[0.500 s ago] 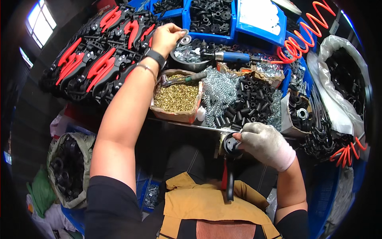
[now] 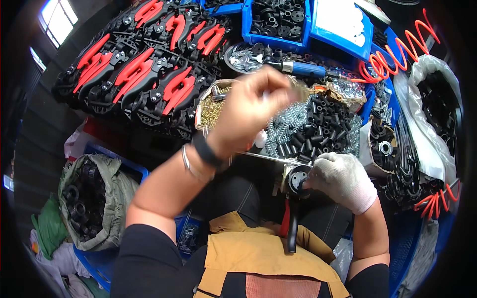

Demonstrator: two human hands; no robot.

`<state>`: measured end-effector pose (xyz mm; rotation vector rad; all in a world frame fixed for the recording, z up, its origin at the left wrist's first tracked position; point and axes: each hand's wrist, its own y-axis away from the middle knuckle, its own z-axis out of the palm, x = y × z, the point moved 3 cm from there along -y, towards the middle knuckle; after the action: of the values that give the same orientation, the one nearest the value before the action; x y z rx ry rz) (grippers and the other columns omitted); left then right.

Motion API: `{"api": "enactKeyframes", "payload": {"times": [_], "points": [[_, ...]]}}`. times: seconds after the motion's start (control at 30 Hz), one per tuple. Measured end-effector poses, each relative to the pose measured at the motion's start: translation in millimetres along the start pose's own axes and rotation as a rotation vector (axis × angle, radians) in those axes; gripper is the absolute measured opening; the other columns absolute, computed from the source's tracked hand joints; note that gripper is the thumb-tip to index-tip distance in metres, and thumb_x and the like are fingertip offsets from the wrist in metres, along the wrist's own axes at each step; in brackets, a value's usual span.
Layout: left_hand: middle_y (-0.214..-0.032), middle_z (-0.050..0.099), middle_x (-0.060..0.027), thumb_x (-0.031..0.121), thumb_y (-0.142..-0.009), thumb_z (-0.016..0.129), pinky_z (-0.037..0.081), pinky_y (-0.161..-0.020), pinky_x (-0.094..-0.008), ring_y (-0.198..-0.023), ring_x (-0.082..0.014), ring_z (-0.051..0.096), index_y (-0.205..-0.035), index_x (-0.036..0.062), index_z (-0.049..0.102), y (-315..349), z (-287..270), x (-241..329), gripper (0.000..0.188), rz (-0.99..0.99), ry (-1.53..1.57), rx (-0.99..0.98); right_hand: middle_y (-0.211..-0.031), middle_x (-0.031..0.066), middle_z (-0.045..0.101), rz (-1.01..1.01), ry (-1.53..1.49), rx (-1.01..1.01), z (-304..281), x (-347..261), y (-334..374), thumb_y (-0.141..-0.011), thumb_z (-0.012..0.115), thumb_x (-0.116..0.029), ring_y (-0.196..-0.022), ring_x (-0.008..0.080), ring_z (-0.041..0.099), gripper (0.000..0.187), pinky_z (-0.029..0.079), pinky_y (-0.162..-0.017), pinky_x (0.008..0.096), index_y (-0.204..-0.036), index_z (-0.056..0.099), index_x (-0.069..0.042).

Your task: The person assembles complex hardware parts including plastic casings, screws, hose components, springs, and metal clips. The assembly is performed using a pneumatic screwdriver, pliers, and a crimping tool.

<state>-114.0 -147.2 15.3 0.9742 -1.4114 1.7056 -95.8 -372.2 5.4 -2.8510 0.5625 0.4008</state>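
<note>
My bare left hand is blurred by motion above the box of brass-coloured screws and the heap of springs. Its fingers are pinched on a smeared, round washer. At the table's front edge, my gloved right hand has its fingers closed at the round black head of a hand tool. The tool's red and black handles hang down toward my lap. Behind my left hand stands a bowl of metal washers.
Red and black hand tools are piled at the left. Black tubes lie beside the springs. A blue air tool with a coiled red hose lies behind. Blue bins stand farther back; a sack of black parts is at lower left.
My left hand has moved from the washer bowl right and nearer, with the washer pinched in its fingers. My right hand stays at the tool head. The whole view has shifted slightly.
</note>
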Motion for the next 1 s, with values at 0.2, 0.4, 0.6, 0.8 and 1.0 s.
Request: {"api": "enactKeyframes", "payload": {"times": [0.2,0.4,0.6,0.8,1.0], "points": [[-0.095,0.063,-0.0023,0.005,-0.092,0.071,0.046,-0.078,-0.0243,-0.087,-0.0087,0.057,-0.097,0.0031,0.065,137,37,-53,0.008,-0.326,0.163,0.028,-0.072,0.0079,0.059,0.005,0.041,0.045,6,-3,1,-0.072,0.083,-0.027,-0.069,0.0296,0.065,0.029,0.052,-0.059,0.0398,-0.077,0.062,-0.008],[-0.106,0.063,-0.0089,0.003,-0.089,0.07,0.049,-0.083,-0.0306,-0.093,-0.019,0.061,-0.096,0.0026,0.063,169,70,-74,0.01,-0.17,0.026,-0.037,-0.099,0.0122,0.067,0.074,-0.082,0.291,-9,-13,10,-0.071,0.084,-0.021,-0.088,0.0322,0.067,0.048,0.054,-0.074,0.0401,-0.113,0.066,-0.006],[-0.107,0.063,-0.01,0.002,-0.087,0.072,0.048,-0.084,-0.0319,-0.096,-0.0212,0.061,-0.097,0.0038,0.064,165,76,-75,0.013,-0.167,-0.008,-0.061,-0.098,0.0118,0.066,0.004,-0.168,0.196,10,-1,21,-0.074,0.077,-0.005,-0.087,0.0329,0.066,0.037,0.055,-0.073,0.0395,-0.109,0.068,-0.009],[-0.104,0.062,-0.009,0.0,-0.085,0.073,0.048,-0.084,-0.0331,-0.097,-0.0224,0.06,-0.096,0.0039,0.064,166,78,-75,0.015,-0.135,-0.059,-0.017,-0.098,0.0114,0.065,-0.109,-0.157,0.095,7,2,10,-0.079,0.071,-0.005,-0.088,0.0311,0.066,0.022,0.055,-0.073,0.0396,-0.1,0.067,-0.006],[-0.104,0.062,-0.0088,-0.002,-0.083,0.073,0.049,-0.085,-0.0341,-0.097,-0.023,0.06,-0.095,0.0042,0.064,169,79,-76,0.017,-0.153,-0.056,-0.013,-0.101,0.011,0.065,-0.263,-0.042,-0.001,-1,-6,1,-0.078,0.066,-0.006,-0.095,0.0299,0.065,0.02,0.055,-0.077,0.0393,-0.098,0.066,-0.005]]}}
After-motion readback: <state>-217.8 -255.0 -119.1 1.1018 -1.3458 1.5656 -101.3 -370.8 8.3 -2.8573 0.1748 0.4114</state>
